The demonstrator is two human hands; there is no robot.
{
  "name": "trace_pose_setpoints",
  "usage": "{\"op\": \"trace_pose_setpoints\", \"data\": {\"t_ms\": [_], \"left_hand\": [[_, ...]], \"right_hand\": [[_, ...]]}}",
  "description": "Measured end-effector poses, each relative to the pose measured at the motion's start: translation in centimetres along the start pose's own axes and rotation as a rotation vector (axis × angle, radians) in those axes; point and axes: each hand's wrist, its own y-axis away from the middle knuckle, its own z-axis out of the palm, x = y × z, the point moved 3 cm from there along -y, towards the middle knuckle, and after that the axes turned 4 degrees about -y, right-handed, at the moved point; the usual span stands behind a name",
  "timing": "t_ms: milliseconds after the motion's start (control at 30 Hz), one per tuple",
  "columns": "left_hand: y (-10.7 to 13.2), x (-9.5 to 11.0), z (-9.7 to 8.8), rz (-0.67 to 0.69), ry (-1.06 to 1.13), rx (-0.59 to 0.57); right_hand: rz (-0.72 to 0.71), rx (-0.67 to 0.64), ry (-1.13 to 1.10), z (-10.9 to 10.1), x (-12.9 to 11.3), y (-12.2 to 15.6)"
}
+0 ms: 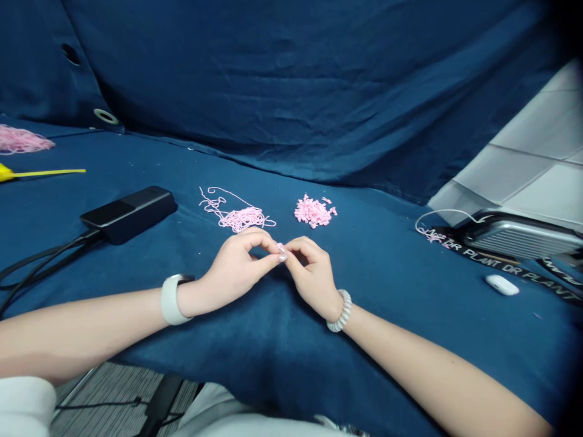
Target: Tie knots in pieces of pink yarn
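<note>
My left hand (243, 258) and my right hand (314, 270) meet fingertip to fingertip above the blue cloth, each closed in a pinch. A tiny bit of pink string (279, 245) shows between the fingertips; the fingers hide most of it. Just beyond my left hand lies a loose tangle of pink string (243, 218), with thin strands trailing to the left. Past my right hand sits a small heap of short pink pieces (313, 211), which look like knotted or cut string.
Left of my hands lies a black box-shaped device (130, 212) with cables. A yellow tool (40, 173) and more pink string (22, 139) are at the far left. On the right are a silver ribbed object (528, 235), a lettered strap (492, 260) and a white case (501, 284).
</note>
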Motion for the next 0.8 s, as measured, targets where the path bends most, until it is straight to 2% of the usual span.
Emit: {"op": "trace_pose_setpoints", "data": {"t_ms": [67, 133, 233, 333, 633, 800], "left_hand": [[-0.12, -0.26, 0.02, 0.005, -0.015, 0.024], [-0.26, -0.66, 0.05, -0.055, 0.052, 0.043], [-0.37, -0.97, 0.15, -0.120, 0.131, 0.007], [-0.34, -0.83, 0.12, -0.116, 0.123, -0.060], [-0.23, -0.50, -0.21, -0.099, 0.015, -0.033], [0.08, -0.61, -0.10, -0.141, 0.049, -0.025]], "right_hand": [[-0.003, 0.002, -0.012, 0.09, 0.05, 0.03], [-0.012, 0.008, -0.020, 0.11, 0.01, 0.01], [-0.020, 0.009, -0.034, 0.17, 0.00, 0.04], [-0.020, 0.013, -0.042, 0.20, 0.02, 0.11], [0.007, 0.034, -0.014, 0.23, 0.12, 0.13], [-0.005, 0.044, -0.007, 0.17, -0.04, 0.09]]}}
